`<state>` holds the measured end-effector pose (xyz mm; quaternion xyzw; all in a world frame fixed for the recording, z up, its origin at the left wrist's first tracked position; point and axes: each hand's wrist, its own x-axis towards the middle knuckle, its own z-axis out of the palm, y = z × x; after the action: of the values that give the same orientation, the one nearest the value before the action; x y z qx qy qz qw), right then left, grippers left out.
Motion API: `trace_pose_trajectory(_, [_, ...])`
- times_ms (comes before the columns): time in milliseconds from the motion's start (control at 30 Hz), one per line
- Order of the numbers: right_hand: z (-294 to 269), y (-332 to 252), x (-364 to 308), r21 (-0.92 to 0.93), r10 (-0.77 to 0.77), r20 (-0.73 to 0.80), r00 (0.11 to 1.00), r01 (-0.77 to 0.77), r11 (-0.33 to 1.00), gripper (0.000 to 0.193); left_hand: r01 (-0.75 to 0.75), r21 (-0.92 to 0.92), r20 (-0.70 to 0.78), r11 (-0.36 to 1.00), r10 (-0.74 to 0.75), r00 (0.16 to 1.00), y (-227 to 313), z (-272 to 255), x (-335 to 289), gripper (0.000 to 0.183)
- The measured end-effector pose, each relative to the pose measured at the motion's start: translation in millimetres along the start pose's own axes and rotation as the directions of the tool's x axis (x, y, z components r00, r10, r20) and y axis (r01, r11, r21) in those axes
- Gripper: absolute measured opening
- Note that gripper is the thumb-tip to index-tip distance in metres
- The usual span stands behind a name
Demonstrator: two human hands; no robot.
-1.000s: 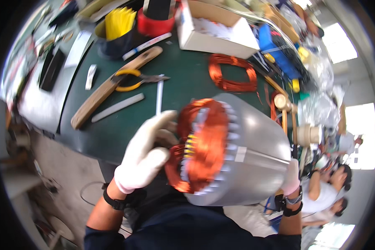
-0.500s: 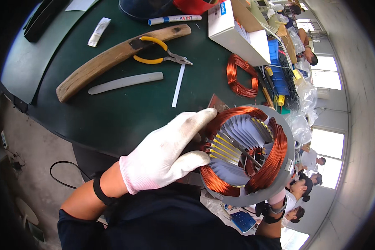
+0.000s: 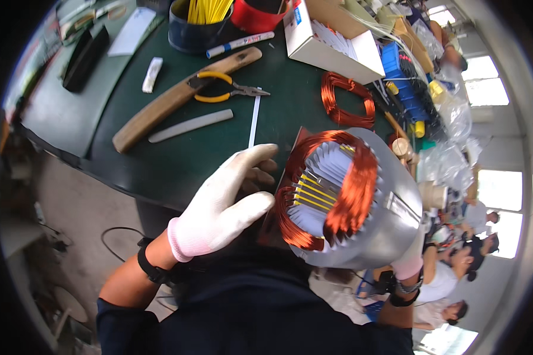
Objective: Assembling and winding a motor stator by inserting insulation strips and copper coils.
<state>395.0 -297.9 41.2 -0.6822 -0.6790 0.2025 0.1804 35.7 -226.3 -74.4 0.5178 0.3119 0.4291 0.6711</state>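
A motor stator (image 3: pixel 394 198) is tilted in front of me, its grey metal shell toward the right. Thick copper windings (image 3: pixel 359 195) bulge round its open end. Inside the bore, white insulating sheets (image 3: pixel 331 165) fan out beside several yellow strips (image 3: pixel 314 193). My left hand (image 3: pixel 222 204), in a white glove, hovers left of the windings. Its thumb and fingers are apart, and nothing is in them. My right hand (image 3: pixel 411 260), also gloved, holds the stator from its lower right side; the shell hides its fingers.
Yellow-handled pliers (image 3: pixel 249 90) lie by a curved wooden bar (image 3: pixel 154 109), a pale curved strip (image 3: pixel 189 125) and a paint marker (image 3: pixel 241 44). Beyond the stator are a loose copper coil (image 3: pixel 328 100), a white box (image 3: pixel 331 61) and a blue bin (image 3: pixel 391 59). People sit at far right.
My left hand has come off the windings and moved left. The stator has turned, so more of its outer shell shows. The view has shifted, bringing in the yellow strips in the dark bin.
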Motion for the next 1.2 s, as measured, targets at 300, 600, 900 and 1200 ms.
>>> trace_pose_trajectory(300, [-8,-2,-32,-0.178,-0.263,-0.373,0.890,0.210,0.961,0.032,0.053,0.709,-0.298,0.704,0.231,0.926,113,-86,60,0.026])
trace_pose_trajectory(600, [-26,9,-66,-0.041,-0.253,-0.353,0.901,0.255,0.966,0.033,0.395,0.870,-0.317,-0.295,0.280,0.906,112,-151,196,0.034])
trace_pose_trajectory(900, [-24,29,-84,0.014,-0.277,-0.382,0.882,0.306,0.952,0.031,0.176,0.977,-0.211,0.116,0.503,0.838,87,-247,212,0.030])
trace_pose_trajectory(1200, [-27,0,-77,0.071,-0.372,-0.452,0.811,0.448,0.891,0.030,-0.095,0.791,-0.356,0.605,0.580,0.732,177,-63,114,0.015])
